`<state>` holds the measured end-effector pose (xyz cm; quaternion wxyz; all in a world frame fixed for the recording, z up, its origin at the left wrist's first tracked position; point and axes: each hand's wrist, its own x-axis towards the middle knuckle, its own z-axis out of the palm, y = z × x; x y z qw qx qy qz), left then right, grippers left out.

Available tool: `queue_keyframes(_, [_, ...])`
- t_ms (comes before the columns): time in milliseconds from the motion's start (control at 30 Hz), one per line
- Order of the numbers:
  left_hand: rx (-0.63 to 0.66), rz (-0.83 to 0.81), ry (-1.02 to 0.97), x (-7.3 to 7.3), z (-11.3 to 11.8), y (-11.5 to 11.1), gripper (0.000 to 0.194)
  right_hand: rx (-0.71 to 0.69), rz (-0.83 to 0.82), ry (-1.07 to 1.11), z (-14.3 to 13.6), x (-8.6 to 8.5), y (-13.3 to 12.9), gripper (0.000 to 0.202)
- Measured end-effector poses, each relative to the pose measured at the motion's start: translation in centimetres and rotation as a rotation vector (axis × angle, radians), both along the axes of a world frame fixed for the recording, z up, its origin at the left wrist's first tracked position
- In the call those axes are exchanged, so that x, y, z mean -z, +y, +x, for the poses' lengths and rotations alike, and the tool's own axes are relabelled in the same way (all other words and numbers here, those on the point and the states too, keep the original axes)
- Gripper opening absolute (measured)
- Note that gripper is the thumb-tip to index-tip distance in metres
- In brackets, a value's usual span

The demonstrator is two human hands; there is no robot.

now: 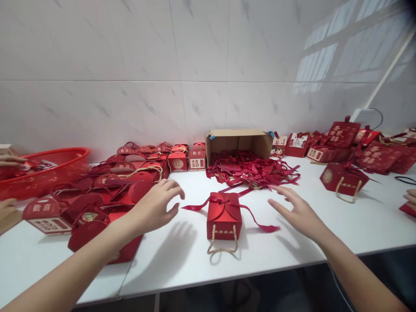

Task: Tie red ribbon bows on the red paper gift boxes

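A small red box [224,216] stands on the white table in front of me, its top folded closed, a dark red ribbon [227,202] knotted over it and its gold rope handle hanging at the near side. The ribbon's loose ends spread to both sides. To the left of the box, my left hand [159,203] hovers with fingers apart and curved, touching nothing. My right hand [295,210] is held in the air on the other side, fingers spread, nothing in it.
Many red boxes [143,173] crowd the left. A cardboard carton [238,134] spills ribbons [256,171] behind. A red basket [74,158] and another person's hands [8,214] are far left. More boxes [344,180] and a person's hand [411,197] are right.
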<state>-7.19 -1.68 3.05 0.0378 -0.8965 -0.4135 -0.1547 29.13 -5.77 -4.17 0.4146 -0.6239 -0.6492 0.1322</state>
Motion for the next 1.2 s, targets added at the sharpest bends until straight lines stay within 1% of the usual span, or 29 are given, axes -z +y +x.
queue_keyframes(33, [0.005,-0.029,-0.095,-0.1,1.2,-0.2,0.015,-0.067,-0.025,0.053,-1.2,-0.4,0.3,0.046])
queue_keyframes(100, [0.043,-0.144,-0.266,0.4,3.5,-0.4,0.017,-0.171,-0.079,0.177,-3.6,-0.7,0.9,0.041])
queue_keyframes(200, [0.056,-0.318,-0.441,2.3,6.2,-0.2,0.02,-0.21,-0.179,0.308,-6.3,0.1,2.1,0.037])
queue_keyframes(267, [0.037,-0.386,-0.53,3.5,7.1,0.2,0.022,-0.238,-0.248,0.383,-7.5,0.9,2.6,0.038])
queue_keyframes(367, [0.032,-0.455,-0.619,4.4,7.4,0.7,0.027,-0.279,-0.295,0.444,-8.3,1.5,2.8,0.038])
queue_keyframes(433, [0.02,-0.484,-0.66,4.6,7.2,0.9,0.034,-0.282,-0.319,0.444,-8.4,1.6,2.6,0.037])
queue_keyframes(500, [-0.003,-0.547,-0.687,4.5,7.0,1.0,0.041,-0.287,-0.329,0.427,-8.4,1.5,2.4,0.036])
queue_keyframes(633, [-0.039,-0.84,-0.664,4.5,6.5,1.4,0.039,-0.256,-0.259,0.315,-8.1,1.2,2.2,0.039])
queue_keyframes(700, [-0.039,-0.93,-0.627,4.5,6.3,1.6,0.038,-0.24,-0.245,0.246,-8.0,1.1,2.3,0.043])
queue_keyframes(800, [0.022,-0.934,-0.621,4.5,6.1,1.9,0.041,-0.282,-0.273,0.195,-7.7,0.8,2.5,0.048])
queue_keyframes(933, [0.056,-0.833,-0.702,4.6,5.5,2.4,0.039,-0.311,-0.223,0.225,-7.2,0.4,2.6,0.047])
queue_keyframes(1000, [0.073,-0.79,-0.701,4.8,5.1,2.5,0.04,-0.309,-0.196,0.24,-6.9,0.2,2.4,0.045])
queue_keyframes(1067, [0.073,-0.791,-0.684,5.0,4.7,2.4,0.04,-0.318,-0.198,0.243,-6.5,0.0,2.1,0.043])
queue_keyframes(1200, [0.03,-0.835,-0.687,5.2,4.7,1.8,0.038,-0.361,-0.252,0.273,-5.9,-0.4,1.7,0.041])
